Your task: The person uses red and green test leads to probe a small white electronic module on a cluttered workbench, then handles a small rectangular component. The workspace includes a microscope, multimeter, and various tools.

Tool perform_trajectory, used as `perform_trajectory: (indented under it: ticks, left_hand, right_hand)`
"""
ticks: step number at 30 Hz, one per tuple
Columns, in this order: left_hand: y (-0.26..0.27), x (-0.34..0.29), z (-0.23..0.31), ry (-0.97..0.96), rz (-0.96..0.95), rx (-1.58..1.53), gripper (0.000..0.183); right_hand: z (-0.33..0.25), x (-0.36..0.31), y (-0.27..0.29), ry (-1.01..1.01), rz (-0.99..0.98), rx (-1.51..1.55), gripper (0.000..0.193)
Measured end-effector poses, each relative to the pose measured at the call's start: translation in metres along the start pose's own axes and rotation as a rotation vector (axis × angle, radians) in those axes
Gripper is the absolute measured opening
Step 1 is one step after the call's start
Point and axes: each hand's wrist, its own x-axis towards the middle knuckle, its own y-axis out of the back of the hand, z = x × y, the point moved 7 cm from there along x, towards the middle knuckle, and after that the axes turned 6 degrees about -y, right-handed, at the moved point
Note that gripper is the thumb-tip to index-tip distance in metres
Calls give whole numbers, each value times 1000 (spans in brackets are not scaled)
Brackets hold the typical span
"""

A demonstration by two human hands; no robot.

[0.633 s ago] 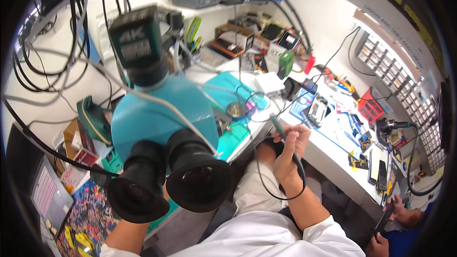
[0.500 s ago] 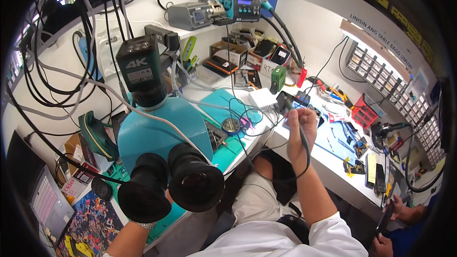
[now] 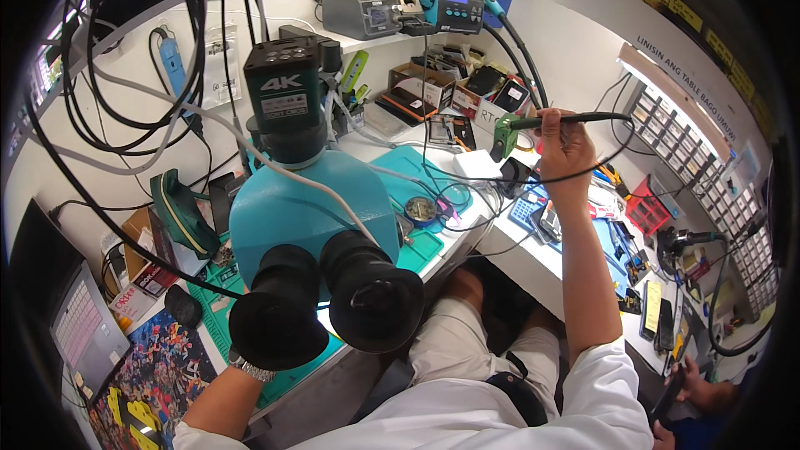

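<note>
My right hand (image 3: pixel 567 150) is raised over the right-hand bench, its fingers closed on a soldering iron (image 3: pixel 607 117) with a slim black handle. The iron lies nearly level, its front end at a green iron holder (image 3: pixel 503 138). From its rear the black cable loops down below my wrist. A large blue microscope (image 3: pixel 312 200) with black eyepieces (image 3: pixel 375 296) fills the left middle. Behind the eyepieces my left hand is hidden; only the forearm (image 3: pixel 218 404) and a metal wristwatch (image 3: pixel 252 368) show, so its fingers cannot be seen.
Loose cables hang at the upper left. A blue station (image 3: pixel 437 2) stands on the shelf. A white box (image 3: pixel 477 167), a red basket (image 3: pixel 648 207) and several phones lie on the right bench. At the lower right, another person's hands (image 3: pixel 690 385) hold a dark object.
My right hand has risen and moved away to the right, bringing the soldering iron from a hanging slant to nearly level at the green holder. The whole view has shifted slightly.
</note>
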Motion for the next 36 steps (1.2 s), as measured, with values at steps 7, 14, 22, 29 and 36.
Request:
perform_trajectory:
  ticks: [7,14,22,29,36]
  left_hand:
    - [-85,-4,60,-533,-139,1255,41]
    - [-142,-25,103,-456,-208,1279,36]
    - [-135,-27,81,-306,-293,1270,38]
    - [-147,-18,66,-225,-361,510,36]
    - [-190,-44,105,-413,-363,1145,59]
  right_hand:
    - [-19,29,-32,2,-81,-14,26]
    - [-37,152,-127,132,-10,48,29]
    - [-34,240,-222,114,18,29,23]
    - [-16,270,-285,-26,-147,-60,21]
    - [47,225,-282,55,-257,-134,23]
